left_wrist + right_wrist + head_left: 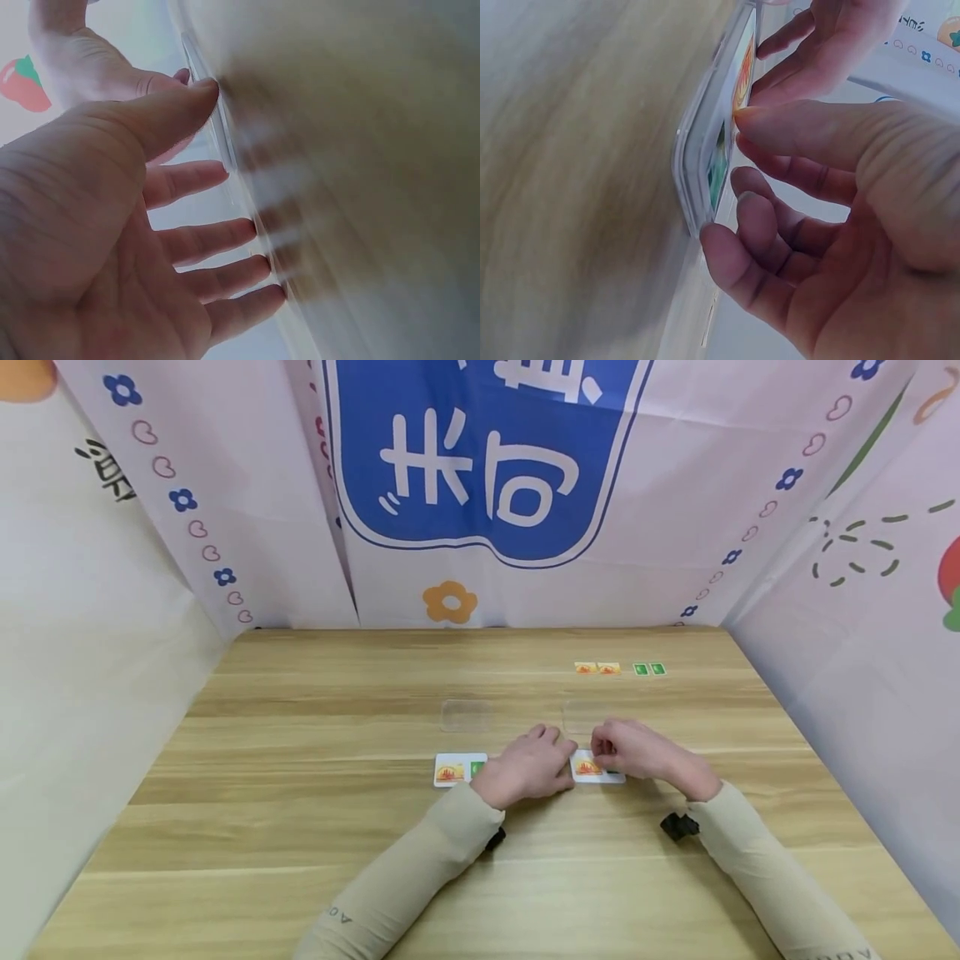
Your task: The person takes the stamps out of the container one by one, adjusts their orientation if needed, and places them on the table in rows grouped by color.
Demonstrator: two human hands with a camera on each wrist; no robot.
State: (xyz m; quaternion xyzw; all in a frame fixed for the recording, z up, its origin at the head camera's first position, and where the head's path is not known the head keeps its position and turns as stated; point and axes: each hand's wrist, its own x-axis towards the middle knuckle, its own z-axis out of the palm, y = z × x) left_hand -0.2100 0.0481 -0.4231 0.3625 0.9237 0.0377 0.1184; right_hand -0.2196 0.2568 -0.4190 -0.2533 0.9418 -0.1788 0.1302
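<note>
Close in: my left hand (531, 766), fingers straight and spread, tips down on the table (300, 860), thumb at the near card's left edge. My right hand (633, 752) has its fingers bent over that white card (597, 778); thumb and forefinger tips meet on its face, but whether they pinch anything I cannot tell. Card bears an orange picture (587, 766) and a green one, no wording legible.

Left of my hands, a second white card (467, 758), same two pictures. Beyond, two clear plates (465, 716); farther, orange stickers (609, 668) beside green stickers (658, 669), too small to read.

Beige sleeves (408, 868): dark capitals, an "O" and "A" on the left. Backdrop: blue panel (480, 522), large white characters, the top one cut off.
</note>
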